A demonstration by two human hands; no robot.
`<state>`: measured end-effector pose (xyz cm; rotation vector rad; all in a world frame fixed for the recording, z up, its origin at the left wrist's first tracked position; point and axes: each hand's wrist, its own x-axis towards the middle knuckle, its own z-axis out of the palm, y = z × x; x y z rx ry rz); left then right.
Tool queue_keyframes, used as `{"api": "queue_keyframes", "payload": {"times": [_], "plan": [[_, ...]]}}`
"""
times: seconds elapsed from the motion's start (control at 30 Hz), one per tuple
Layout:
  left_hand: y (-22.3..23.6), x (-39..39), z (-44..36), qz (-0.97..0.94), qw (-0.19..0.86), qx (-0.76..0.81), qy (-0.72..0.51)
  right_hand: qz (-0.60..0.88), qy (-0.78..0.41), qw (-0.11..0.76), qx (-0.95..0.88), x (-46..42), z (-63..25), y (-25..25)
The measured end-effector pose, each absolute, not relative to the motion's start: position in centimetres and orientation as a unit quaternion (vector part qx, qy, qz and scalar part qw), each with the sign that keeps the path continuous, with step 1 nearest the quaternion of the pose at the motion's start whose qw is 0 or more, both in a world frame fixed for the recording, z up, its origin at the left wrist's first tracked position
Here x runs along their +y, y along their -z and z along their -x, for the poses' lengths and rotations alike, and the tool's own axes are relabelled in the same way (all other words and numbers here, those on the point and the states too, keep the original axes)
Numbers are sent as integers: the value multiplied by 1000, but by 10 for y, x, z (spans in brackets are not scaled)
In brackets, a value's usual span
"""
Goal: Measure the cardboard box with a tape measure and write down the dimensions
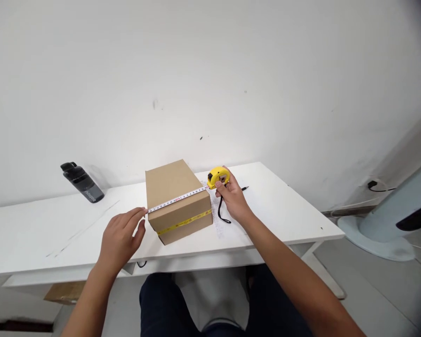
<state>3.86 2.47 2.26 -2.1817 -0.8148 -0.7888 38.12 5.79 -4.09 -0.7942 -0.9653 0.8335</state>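
Note:
A brown cardboard box (pixel 171 182) sits on the white table, a strip of yellow printed tape (pixel 184 222) across its near side. The white blade (pixel 177 200) of a tape measure lies across the top, from the left edge to the right edge. At the left edge, my left hand (pixel 121 234) has its fingertips on the blade's end, its thumb apart below. My right hand (pixel 233 196) is closed round the yellow tape measure case (pixel 218 176) just beyond the box's right edge. A black wrist strap (pixel 221 213) hangs from the case to the table.
A dark water bottle (pixel 82 181) stands at the back left near the wall. Behind my right hand a pen (pixel 245 188) lies partly hidden, by a sheet of paper with writing (pixel 219 227). Below the table is another carton (pixel 65 292). A pale rounded stand (pixel 382 234) is on the floor at right.

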Motion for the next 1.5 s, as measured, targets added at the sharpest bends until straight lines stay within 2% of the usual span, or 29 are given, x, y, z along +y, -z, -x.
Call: {"api": "queue_keyframes", "payload": {"times": [0.23,0.4,1.5], "plan": [[-25,5,-50,830,294,-377,287,350,-398,719,-450,61,-384,48],[-20,7,-55,814,311,-381,310,346,-392,724,-450,61,-382,50],[-15,8,-62,812,219,-430,329,344,-370,725,-469,56,-385,46]]}}
